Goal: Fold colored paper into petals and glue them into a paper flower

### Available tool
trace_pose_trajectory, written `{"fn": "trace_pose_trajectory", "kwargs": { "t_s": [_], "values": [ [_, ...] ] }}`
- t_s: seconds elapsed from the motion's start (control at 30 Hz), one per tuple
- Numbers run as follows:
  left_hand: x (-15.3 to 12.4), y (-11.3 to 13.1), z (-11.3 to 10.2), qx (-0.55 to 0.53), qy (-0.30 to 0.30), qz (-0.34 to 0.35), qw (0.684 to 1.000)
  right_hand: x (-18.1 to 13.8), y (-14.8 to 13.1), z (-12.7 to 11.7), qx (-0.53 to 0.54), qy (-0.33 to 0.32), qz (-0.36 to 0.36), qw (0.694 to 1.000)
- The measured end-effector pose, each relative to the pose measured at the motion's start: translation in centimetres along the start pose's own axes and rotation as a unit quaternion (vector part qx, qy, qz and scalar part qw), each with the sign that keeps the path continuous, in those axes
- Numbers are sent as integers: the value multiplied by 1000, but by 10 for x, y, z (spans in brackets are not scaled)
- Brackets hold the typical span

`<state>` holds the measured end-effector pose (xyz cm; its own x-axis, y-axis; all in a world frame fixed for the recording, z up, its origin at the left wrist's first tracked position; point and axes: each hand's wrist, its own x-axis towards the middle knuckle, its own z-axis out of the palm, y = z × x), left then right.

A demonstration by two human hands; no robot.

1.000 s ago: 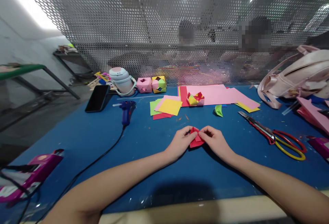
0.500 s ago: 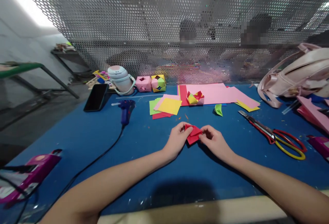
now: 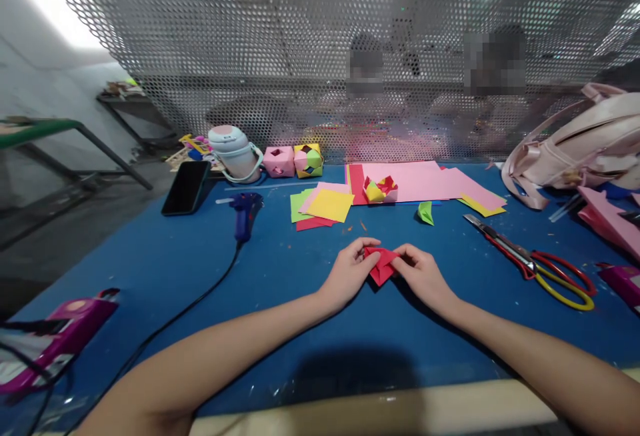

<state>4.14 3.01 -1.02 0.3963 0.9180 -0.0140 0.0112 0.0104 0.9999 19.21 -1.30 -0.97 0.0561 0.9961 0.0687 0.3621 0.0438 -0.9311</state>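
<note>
A small piece of folded red paper [image 3: 381, 269] is held between my two hands above the middle of the blue table. My left hand [image 3: 351, 268] pinches its left side, thumb on top. My right hand [image 3: 419, 272] grips the right corner between thumb and fingers. Beyond them lie a folded green paper piece [image 3: 425, 213] and a multicoloured folded paper form [image 3: 380, 190]. A stack of yellow, pink, green and red squares [image 3: 327, 205] is behind my left hand.
Scissors [image 3: 535, 261] and a box cutter [image 3: 505, 245] lie at the right. A blue glue gun [image 3: 245, 216] with its cord is at the left, near a phone [image 3: 186, 187] and a lidded cup [image 3: 234, 153]. Paper cubes [image 3: 279, 162] and a backpack [image 3: 585, 139] stand along the mesh screen.
The red paper has turned slightly and shifted a little right. My left thumb now presses nearer its middle, and my right fingers have closed further over its right corner.
</note>
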Motion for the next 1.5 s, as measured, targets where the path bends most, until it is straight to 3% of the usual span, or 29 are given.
{"fn": "trace_pose_trajectory", "kwargs": {
  "t_s": [0.27, 0.4, 0.6, 1.1, 1.33, 1.5],
  "values": [
    [-1, -3, 0, 12, -53, 5, 999, 1, 1, -4, -59, 40, -97, 993],
    [-2, -3, 2, -44, -92, 3, 995, 3, 0, -6, -39, 60, -43, 997],
    [1, -6, 2, 2, -64, 1, 998, 3, -2, -5, -29, 43, -40, 998],
    [1, -7, 1, 9, -71, 3, 997, 1, 1, -1, -38, 24, -53, 998],
    [1, -5, 1, -17, -61, -6, 998, -1, 2, 0, -31, 16, -90, 995],
    [1, -6, 0, -48, -50, -10, 998, 0, 2, 0, -69, 27, -166, 983]
  ]
}}
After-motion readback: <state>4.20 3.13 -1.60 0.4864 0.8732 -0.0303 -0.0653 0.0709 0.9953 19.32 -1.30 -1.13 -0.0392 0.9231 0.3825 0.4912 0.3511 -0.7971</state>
